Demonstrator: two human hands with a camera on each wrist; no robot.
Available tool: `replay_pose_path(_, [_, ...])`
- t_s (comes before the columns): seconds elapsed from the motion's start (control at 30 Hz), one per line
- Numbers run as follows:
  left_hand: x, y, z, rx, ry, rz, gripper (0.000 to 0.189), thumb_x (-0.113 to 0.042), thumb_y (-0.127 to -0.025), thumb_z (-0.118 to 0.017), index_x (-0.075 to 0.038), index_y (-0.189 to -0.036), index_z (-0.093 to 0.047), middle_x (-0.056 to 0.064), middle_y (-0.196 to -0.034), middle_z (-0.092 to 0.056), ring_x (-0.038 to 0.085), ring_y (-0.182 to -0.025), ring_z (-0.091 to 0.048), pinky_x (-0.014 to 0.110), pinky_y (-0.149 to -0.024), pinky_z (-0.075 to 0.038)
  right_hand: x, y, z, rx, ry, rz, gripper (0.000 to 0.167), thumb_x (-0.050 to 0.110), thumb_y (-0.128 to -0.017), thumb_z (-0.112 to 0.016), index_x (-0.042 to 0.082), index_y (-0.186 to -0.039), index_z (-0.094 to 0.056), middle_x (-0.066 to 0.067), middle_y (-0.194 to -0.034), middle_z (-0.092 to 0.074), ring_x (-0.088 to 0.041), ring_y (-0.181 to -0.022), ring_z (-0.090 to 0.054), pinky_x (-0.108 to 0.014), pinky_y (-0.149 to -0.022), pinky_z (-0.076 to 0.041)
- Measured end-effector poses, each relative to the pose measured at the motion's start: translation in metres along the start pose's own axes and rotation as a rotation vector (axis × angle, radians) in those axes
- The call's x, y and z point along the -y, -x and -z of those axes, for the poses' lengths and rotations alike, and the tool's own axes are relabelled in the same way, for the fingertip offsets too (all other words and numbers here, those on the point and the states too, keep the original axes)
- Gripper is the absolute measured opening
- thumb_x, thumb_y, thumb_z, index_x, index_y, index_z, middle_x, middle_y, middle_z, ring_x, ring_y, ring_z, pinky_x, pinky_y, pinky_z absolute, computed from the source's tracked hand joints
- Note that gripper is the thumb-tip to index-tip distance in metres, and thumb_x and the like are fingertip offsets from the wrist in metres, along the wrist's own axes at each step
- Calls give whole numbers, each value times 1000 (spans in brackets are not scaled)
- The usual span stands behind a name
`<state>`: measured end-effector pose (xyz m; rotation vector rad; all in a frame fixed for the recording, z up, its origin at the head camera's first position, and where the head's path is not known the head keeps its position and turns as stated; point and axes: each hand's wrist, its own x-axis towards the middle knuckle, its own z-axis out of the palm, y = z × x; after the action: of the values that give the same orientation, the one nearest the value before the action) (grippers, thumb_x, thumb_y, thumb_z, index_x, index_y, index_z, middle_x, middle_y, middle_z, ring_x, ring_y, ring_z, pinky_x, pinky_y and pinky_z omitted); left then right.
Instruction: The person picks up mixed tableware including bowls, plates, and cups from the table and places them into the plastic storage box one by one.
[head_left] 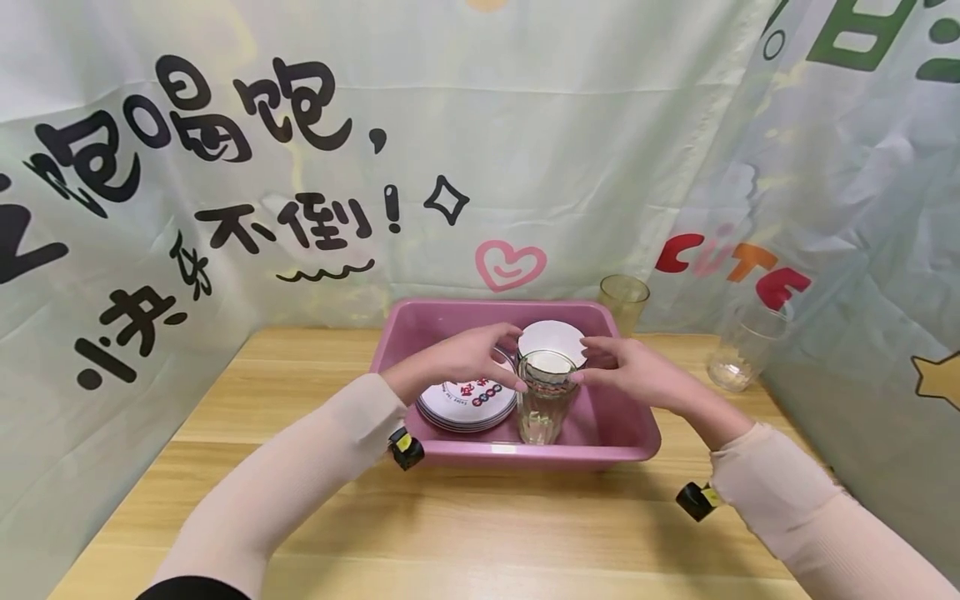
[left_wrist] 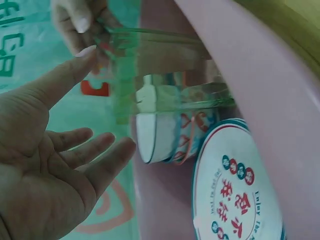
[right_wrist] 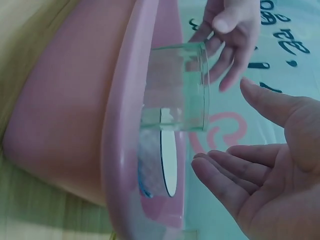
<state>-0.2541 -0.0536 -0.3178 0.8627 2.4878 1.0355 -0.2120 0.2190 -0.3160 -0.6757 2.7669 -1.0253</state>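
Observation:
A clear drinking glass (head_left: 542,417) stands upright inside a pink basin (head_left: 517,454), near its front wall. My left hand (head_left: 468,360) is at the left of the glass rim, fingers spread and palm facing it. On the other side, my right hand (head_left: 637,373) mirrors it, its thumb and fingers apart. In the right wrist view the glass (right_wrist: 175,87) shows between both hands, with a gap to my right fingers (right_wrist: 225,185). Just behind it sit white bowls (head_left: 551,336) with a patterned outside. Left of the glass lies a stack of white printed plates (head_left: 465,408), partly under my left hand.
A yellowish glass (head_left: 626,304) stands behind the basin's back right corner. Another clear glass (head_left: 746,350) is on the wooden table (head_left: 480,525) at the right, close to the printed curtain (head_left: 585,167) that hangs along the back and sides.

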Motion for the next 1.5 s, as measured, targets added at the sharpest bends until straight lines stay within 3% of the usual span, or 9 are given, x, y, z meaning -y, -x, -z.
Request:
replay_pose_path(0.2, [15, 25, 15, -145, -6, 1, 82, -36, -83, -79, -8, -148, -37, 11, -138, -54, 24, -118, -58, 36, -96, -49, -10, 11, 7, -54, -60, -27, 65, 38, -95, -64, -4, -142, -45, -21, -130, -59, -36, -118, -57, -51, -97, -47])
replay_pose_path(0.33, [28, 38, 23, -222, 5, 29, 75, -39, -86, -75, -9, -146, -42, 13, -139, -53, 26, -122, -55, 42, -104, -42, -17, 17, 11, -85, -86, -47, 62, 38, -96, -62, -2, -141, -47, -22, -133, -56, -37, -116, -57, -50, -94, -50])
replay_pose_path(0.5, [45, 51, 31, -284, 81, 70, 66, -36, -89, -72, -10, -144, -45, 16, -139, -53, 31, -125, -51, 47, -105, -41, -32, 20, 14, -113, -162, -71, 60, 34, -98, -61, -4, -142, -45, -24, -135, -54, -38, -112, -60, -48, -90, -52])
replay_pose_path(0.7, [69, 72, 43, -389, 112, 121, 62, -38, -91, -69, -10, -142, -48, 17, -139, -51, 34, -126, -49, 51, -104, -41, -50, 22, 21, -163, -171, -116, 62, 34, -100, -56, -5, -145, -38, -27, -139, -49, -39, -118, -55, -41, -91, -53])
replay_pose_path(1.07, [115, 103, 50, -517, 196, 214, 65, -38, -94, -65, -4, -145, -42, 20, -146, -42, 41, -134, -37, 58, -106, -36, -85, 16, 33, -248, -180, -226, 74, 43, -101, -51, -7, -150, -26, -32, -145, -37, -45, -127, -45, -48, -98, -47])
replay_pose_path(1.2, [130, 106, 47, -526, 268, 221, 66, -31, -96, -64, -1, -149, -36, 23, -150, -35, 42, -135, -36, 55, -106, -37, -97, 8, 35, -255, -225, -266, 81, 47, -100, -50, -5, -153, -19, -32, -149, -31, -45, -130, -41, -50, -100, -44])
replay_pose_path(1.37, [148, 106, 40, -453, 520, 209, 68, -19, -100, -57, 4, -152, -21, 25, -153, -29, 39, -135, -37, 48, -109, -36, -111, -5, 36, -259, -262, -289, 86, 50, -98, -51, -5, -153, -14, -33, -151, -25, -46, -133, -36, -53, -102, -41])
replay_pose_path(1.5, [161, 108, 35, -390, 676, 207, 64, -21, -101, -55, 5, -151, -25, 25, -149, -35, 37, -131, -43, 43, -105, -42, -118, -14, 37, -258, -287, -302, 87, 49, -98, -52, -6, -153, -12, -34, -152, -22, -47, -135, -32, -55, -104, -39])
